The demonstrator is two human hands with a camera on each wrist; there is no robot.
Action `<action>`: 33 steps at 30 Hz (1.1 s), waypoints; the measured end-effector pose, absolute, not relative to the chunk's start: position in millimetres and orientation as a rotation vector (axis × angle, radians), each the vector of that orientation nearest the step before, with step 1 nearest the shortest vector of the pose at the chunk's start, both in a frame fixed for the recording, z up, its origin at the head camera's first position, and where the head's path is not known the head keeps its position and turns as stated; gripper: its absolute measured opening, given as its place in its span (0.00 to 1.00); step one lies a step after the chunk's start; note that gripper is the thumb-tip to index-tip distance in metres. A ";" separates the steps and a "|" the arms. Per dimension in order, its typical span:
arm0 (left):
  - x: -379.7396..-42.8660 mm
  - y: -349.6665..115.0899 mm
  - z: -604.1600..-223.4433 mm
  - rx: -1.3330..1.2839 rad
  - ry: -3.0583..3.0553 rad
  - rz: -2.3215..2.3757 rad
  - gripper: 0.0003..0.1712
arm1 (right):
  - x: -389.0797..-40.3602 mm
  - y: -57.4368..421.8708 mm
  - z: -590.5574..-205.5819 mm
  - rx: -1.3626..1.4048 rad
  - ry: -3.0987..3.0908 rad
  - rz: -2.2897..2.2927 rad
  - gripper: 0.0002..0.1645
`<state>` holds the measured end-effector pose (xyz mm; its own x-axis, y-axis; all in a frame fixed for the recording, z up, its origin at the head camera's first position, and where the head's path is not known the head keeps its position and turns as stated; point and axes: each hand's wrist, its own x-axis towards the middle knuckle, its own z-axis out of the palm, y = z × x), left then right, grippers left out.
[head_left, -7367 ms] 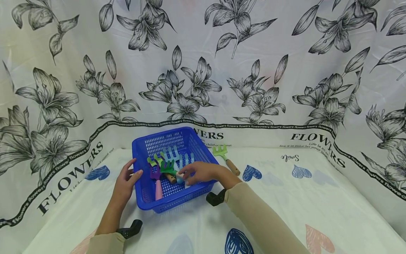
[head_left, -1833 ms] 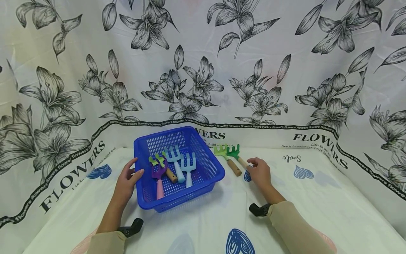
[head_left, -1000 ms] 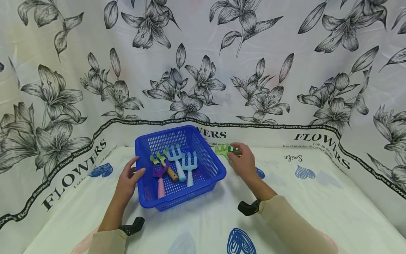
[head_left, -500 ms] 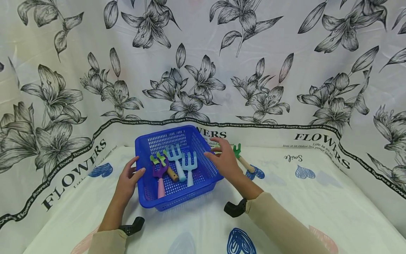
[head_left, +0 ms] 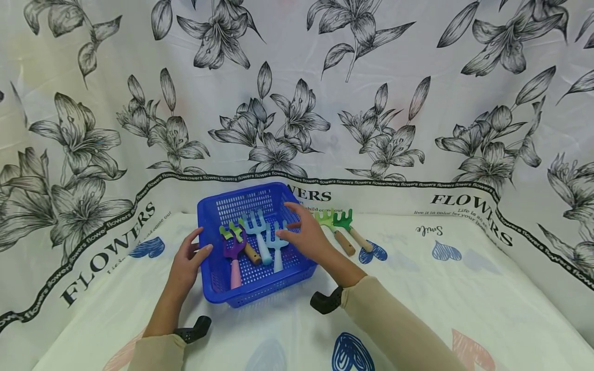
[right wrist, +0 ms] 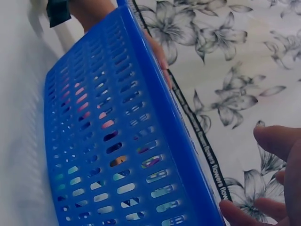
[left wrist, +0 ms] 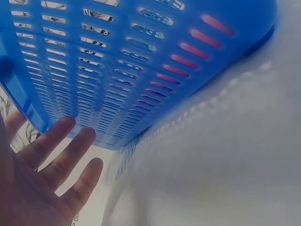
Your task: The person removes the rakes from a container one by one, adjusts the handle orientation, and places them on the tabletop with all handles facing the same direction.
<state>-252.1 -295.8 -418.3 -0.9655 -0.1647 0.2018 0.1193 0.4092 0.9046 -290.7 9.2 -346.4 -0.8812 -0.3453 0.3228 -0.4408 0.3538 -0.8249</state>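
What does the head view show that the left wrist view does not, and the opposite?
Only head view: the right hand above the blue basket, and the light green fork and dark green fork lying outside it.

Only left wrist view: the palm of the left hand, and the pink handle seen through the basket's slots.

Both: left hand, basket, pink handle.

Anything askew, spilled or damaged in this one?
Nothing looks spilled or damaged. Only mildly untidy: in the blue basket, the purple fork lies across a light-green fork, so their tines look jumbled.
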 end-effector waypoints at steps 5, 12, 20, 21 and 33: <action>-252.4 -294.8 -418.0 0.044 -2.410 -1.577 0.42 | -297.9 5.3 -347.0 0.750 -2.611 1.608 0.43; -253.2 -296.3 -419.0 0.018 -2.395 -1.575 0.41 | -308.0 3.6 -350.5 0.831 -2.780 1.610 0.42; -254.2 -296.1 -419.5 0.018 -2.400 -1.576 0.40 | -313.1 0.3 -353.6 0.991 -2.981 1.398 0.44; -254.0 -296.1 -419.5 0.018 -2.400 -1.575 0.40 | -313.4 -0.4 -353.9 0.999 -3.005 1.365 0.44; -252.8 -294.8 -418.4 0.036 -2.396 -1.585 0.40 | -315.9 -6.9 -361.2 1.146 -3.266 1.067 0.40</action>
